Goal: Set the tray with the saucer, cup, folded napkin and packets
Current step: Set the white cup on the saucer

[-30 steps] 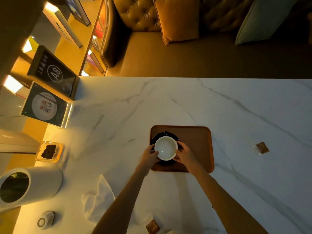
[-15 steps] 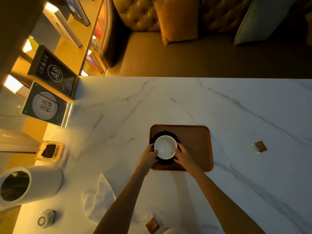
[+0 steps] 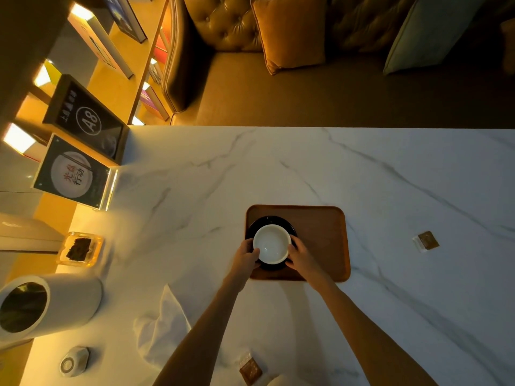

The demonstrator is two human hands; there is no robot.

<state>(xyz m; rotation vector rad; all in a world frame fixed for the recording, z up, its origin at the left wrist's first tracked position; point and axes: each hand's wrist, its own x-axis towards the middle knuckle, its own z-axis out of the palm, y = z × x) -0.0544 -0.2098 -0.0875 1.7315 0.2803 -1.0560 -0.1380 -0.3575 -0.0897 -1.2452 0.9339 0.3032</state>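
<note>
A brown tray lies on the white marble table. On its left half sits a black saucer with a white cup on it. My left hand grips the cup's left side and my right hand grips its right side. A crumpled white napkin lies on the table to the near left, partly under my left forearm. One brown packet lies far right of the tray. Another brown packet lies close to the near edge between my arms.
A white cylindrical bin lies at the near left, with a glass ashtray behind it and a small grey device in front. Two standing signs mark the table's left end. A leather sofa with cushions runs beyond the far edge.
Both hands have stayed on the cup over the saucer; the cup has barely shifted. Nothing else on the table has moved.
</note>
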